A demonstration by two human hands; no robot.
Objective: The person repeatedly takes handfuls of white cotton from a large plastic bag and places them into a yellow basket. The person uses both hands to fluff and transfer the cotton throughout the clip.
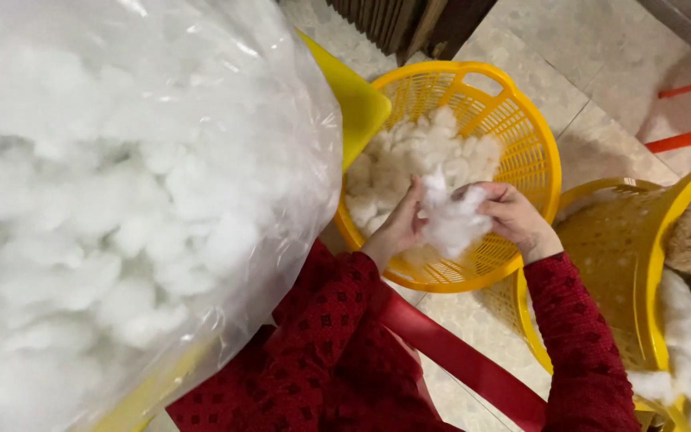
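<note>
Both hands meet over the near rim of a round yellow basket [533,152]. The left hand [400,228] and the right hand [513,216] each have fingers curled closed on one tuft of white stuffing [451,218], held between them just above the basket's edge. Past the fingertips, the basket holds a loose heap of more white fibre [409,160], filling its far side; its slotted wall rises bare beyond that. To the left of the left fingers, a large clear plastic bag [121,200] bulges with white filling and crowds close against the wrist, leaving little room there. Right of the right hand stands a second yellow basket [625,256], with open tiled floor [601,80] between and beyond the two rims.
</note>
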